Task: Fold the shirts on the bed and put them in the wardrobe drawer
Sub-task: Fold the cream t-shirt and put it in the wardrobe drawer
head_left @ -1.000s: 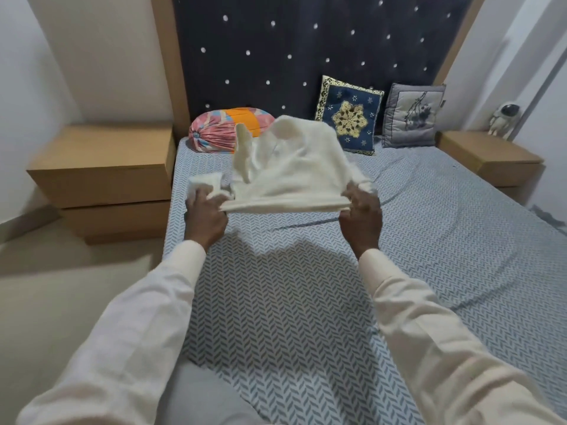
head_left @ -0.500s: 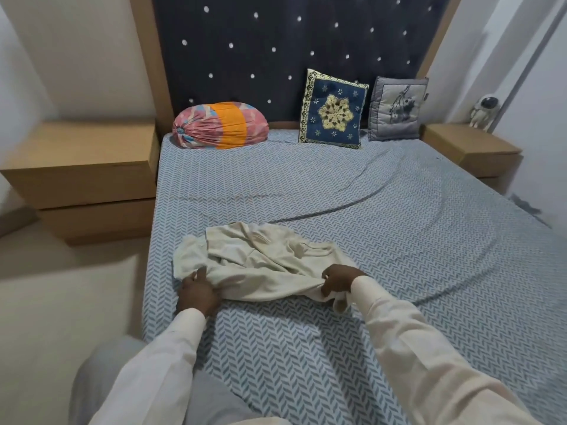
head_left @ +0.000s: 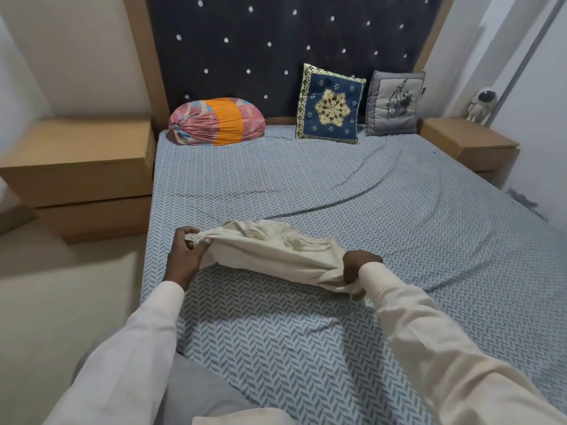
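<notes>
Stretching left-right, cream shirt point(head_left: 270, 250) gripped by left hand point(head_left: 185, 256), right hand point(head_left: 357, 265).

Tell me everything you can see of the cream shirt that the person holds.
The cream shirt is plain, soft-looking cloth, creased and bunched into a long band, not yet folded. The left hand grips one gathered end, the right hand grips the other, where a little cloth hangs below the fist. It stretches across the near left part of the bed, its far side seemingly resting on it.

no text, label or number can be read.
</notes>
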`<control>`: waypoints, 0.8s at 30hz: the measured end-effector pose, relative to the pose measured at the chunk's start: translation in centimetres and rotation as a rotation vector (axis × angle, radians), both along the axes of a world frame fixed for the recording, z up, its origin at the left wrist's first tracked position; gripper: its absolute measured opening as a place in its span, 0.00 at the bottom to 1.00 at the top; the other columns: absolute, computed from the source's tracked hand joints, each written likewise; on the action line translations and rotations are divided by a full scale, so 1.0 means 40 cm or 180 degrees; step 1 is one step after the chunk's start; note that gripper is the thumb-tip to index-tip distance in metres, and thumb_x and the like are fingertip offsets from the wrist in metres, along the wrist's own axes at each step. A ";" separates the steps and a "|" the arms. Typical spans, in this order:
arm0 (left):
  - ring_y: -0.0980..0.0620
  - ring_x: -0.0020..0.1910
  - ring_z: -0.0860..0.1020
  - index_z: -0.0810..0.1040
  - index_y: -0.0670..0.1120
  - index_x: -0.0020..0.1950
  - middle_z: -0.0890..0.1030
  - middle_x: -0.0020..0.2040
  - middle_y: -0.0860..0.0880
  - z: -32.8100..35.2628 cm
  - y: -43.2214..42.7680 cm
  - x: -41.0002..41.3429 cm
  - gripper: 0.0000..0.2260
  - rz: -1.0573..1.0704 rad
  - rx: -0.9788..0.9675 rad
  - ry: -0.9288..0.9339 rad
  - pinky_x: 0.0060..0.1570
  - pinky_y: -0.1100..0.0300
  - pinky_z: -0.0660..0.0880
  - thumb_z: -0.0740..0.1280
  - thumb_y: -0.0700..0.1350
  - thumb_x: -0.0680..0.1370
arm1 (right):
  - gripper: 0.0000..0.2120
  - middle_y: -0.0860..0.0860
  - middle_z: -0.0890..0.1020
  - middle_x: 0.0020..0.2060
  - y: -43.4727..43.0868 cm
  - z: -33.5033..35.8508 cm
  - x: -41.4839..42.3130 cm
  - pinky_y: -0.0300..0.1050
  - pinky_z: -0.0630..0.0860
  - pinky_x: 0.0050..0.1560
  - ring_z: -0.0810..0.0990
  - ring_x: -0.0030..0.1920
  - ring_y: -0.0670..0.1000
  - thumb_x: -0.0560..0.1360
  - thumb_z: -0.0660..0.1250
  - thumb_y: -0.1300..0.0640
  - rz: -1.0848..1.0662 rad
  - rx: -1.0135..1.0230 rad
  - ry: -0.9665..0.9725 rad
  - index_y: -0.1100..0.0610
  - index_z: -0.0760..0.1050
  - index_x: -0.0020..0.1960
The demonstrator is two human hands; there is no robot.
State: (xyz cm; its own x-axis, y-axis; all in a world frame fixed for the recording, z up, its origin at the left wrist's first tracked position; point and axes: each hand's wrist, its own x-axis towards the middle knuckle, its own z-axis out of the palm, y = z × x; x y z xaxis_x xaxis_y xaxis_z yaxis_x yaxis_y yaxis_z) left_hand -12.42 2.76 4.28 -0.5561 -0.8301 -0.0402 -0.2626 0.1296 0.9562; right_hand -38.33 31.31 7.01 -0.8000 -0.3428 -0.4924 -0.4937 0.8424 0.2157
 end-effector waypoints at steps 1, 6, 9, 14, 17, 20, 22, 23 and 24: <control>0.41 0.45 0.78 0.72 0.62 0.50 0.79 0.47 0.42 0.003 0.001 -0.002 0.11 0.0049 0.0005 0.0054 0.47 0.44 0.77 0.71 0.53 0.73 | 0.31 0.54 0.74 0.67 -0.002 -0.003 0.007 0.63 0.67 0.63 0.72 0.67 0.59 0.69 0.72 0.51 0.0025 0.0180 0.0102 0.54 0.69 0.69; 0.47 0.35 0.74 0.75 0.60 0.48 0.71 0.35 0.50 0.022 0.019 -0.020 0.12 0.0255 0.0027 0.0372 0.42 0.48 0.76 0.73 0.44 0.73 | 0.37 0.55 0.72 0.67 -0.059 -0.041 0.090 0.57 0.68 0.64 0.69 0.67 0.59 0.66 0.75 0.47 0.0745 -0.0908 -0.0089 0.51 0.63 0.71; 0.50 0.37 0.72 0.76 0.54 0.53 0.71 0.37 0.51 0.045 0.021 -0.030 0.14 0.0346 0.0081 0.0578 0.44 0.50 0.74 0.69 0.37 0.74 | 0.30 0.54 0.75 0.62 -0.098 -0.094 0.157 0.54 0.71 0.59 0.73 0.62 0.57 0.69 0.72 0.46 0.1053 -0.1266 -0.0233 0.50 0.65 0.66; 0.49 0.52 0.74 0.75 0.46 0.61 0.66 0.63 0.46 0.068 0.001 -0.021 0.19 0.0394 -0.0380 0.0103 0.59 0.57 0.72 0.65 0.33 0.72 | 0.14 0.55 0.78 0.57 -0.114 -0.150 0.209 0.52 0.68 0.57 0.76 0.58 0.57 0.75 0.61 0.58 0.1323 -0.1174 0.0239 0.52 0.71 0.61; 0.43 0.51 0.77 0.78 0.44 0.53 0.77 0.58 0.41 0.025 0.016 0.005 0.12 0.0055 -0.0530 -0.0975 0.56 0.55 0.73 0.68 0.41 0.70 | 0.11 0.55 0.79 0.54 -0.111 -0.148 0.205 0.49 0.69 0.51 0.77 0.55 0.59 0.75 0.61 0.57 0.1338 -0.1516 0.0209 0.53 0.73 0.57; 0.49 0.40 0.80 0.78 0.54 0.48 0.83 0.44 0.47 -0.029 0.081 0.014 0.11 -0.1152 -0.0507 -0.1535 0.48 0.52 0.79 0.70 0.46 0.68 | 0.08 0.57 0.81 0.49 -0.116 -0.123 0.196 0.48 0.71 0.44 0.79 0.49 0.61 0.75 0.60 0.55 0.1041 -0.2102 -0.0237 0.53 0.71 0.54; 0.53 0.44 0.79 0.77 0.56 0.57 0.80 0.47 0.50 -0.052 0.140 -0.015 0.18 -0.1664 -0.0731 -0.1408 0.52 0.55 0.78 0.74 0.45 0.69 | 0.08 0.57 0.82 0.48 -0.122 -0.101 0.189 0.48 0.72 0.46 0.79 0.49 0.60 0.76 0.61 0.55 0.0947 -0.2397 -0.0581 0.52 0.71 0.55; 0.53 0.49 0.78 0.75 0.54 0.62 0.77 0.51 0.50 -0.058 0.170 -0.035 0.22 -0.1775 -0.0857 -0.1263 0.55 0.57 0.76 0.75 0.45 0.70 | 0.08 0.56 0.82 0.49 -0.127 -0.089 0.189 0.48 0.72 0.48 0.78 0.51 0.58 0.77 0.61 0.54 0.0940 -0.2476 -0.0758 0.52 0.72 0.56; 0.53 0.52 0.77 0.74 0.53 0.65 0.75 0.54 0.50 -0.063 0.193 -0.055 0.23 -0.1819 -0.0991 -0.1162 0.57 0.58 0.74 0.74 0.46 0.71 | 0.08 0.55 0.82 0.50 -0.132 -0.076 0.191 0.48 0.72 0.50 0.78 0.52 0.57 0.79 0.61 0.53 0.0941 -0.2527 -0.0910 0.52 0.72 0.56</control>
State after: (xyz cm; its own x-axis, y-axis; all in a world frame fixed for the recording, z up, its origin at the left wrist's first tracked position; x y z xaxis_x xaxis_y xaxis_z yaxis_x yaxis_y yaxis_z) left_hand -14.61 10.50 1.75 -0.9008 -0.4188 -0.1151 -0.3668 0.5917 0.7179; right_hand -30.68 26.05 3.96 -0.5080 -0.8403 -0.1892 -0.6600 0.5208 -0.5414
